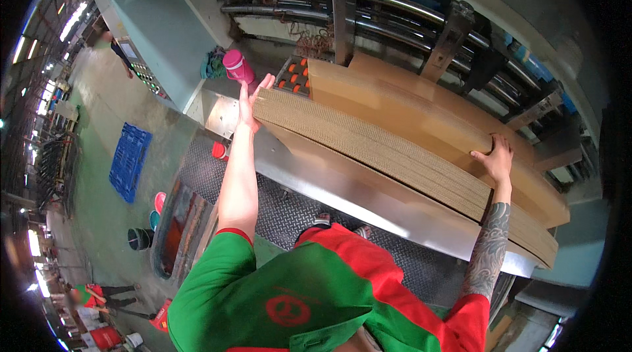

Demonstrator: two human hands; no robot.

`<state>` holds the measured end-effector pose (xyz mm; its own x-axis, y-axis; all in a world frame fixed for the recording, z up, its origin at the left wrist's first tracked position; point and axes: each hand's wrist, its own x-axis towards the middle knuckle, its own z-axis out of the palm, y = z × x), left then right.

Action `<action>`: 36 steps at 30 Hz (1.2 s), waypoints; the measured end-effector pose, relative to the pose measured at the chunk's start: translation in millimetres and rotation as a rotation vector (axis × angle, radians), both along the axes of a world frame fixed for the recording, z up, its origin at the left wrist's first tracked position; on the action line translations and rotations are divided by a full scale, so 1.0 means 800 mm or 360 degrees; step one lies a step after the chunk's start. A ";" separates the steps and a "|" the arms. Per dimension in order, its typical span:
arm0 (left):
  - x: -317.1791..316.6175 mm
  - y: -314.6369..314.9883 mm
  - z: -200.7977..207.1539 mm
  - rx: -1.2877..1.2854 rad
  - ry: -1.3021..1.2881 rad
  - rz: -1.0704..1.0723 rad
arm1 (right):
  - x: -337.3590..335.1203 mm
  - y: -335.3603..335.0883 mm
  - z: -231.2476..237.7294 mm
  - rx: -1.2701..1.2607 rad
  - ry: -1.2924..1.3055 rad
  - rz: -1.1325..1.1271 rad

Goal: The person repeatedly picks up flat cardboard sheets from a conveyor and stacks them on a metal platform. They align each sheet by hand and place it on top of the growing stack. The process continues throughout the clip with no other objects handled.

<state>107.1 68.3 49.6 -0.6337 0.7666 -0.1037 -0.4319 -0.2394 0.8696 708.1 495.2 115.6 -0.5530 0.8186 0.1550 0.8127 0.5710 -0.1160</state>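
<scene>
A thick stack of brown corrugated cardboard sheets stands on edge along the metal machine table, its fluted edges facing up. My left hand presses flat against the stack's left end, fingers stretched out and thumb apart. Behind the stack, more cardboard leans toward the machine's bars. My right hand lies on this rear cardboard near its right part, fingers spread and thumb pointing left. That forearm crosses over the stack and hides a bit of its right end.
Metal rollers and upright arms of the machine run behind the cardboard. A pink tumbler stands beside orange rollers. Leftward are a control panel, a blue pallet and a dark bucket. Checkered metal plate lies underfoot. Other people are far off.
</scene>
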 end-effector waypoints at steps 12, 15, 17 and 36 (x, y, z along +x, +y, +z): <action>0.020 0.024 0.003 -0.0074 -0.0017 -0.0201 | -0.014 0.037 -0.008 -0.0083 -0.0071 0.0055; 0.026 0.034 0.009 -0.0099 0.0055 -0.0216 | -0.011 0.041 -0.012 -0.0043 -0.0074 0.0061; 0.024 0.035 0.021 -0.0144 -0.0084 -0.0379 | -0.008 0.043 -0.016 -0.0027 -0.0066 0.0092; 0.070 -0.002 0.037 -0.0387 0.0489 -0.0004 | -0.007 0.007 0.016 -0.0157 -0.0161 0.0039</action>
<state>162.9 66.9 78.8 -0.6616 0.7447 -0.0880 -0.1428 -0.0100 0.9897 702.8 500.6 128.1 -0.5820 0.8130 0.0171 0.8089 0.5809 -0.0906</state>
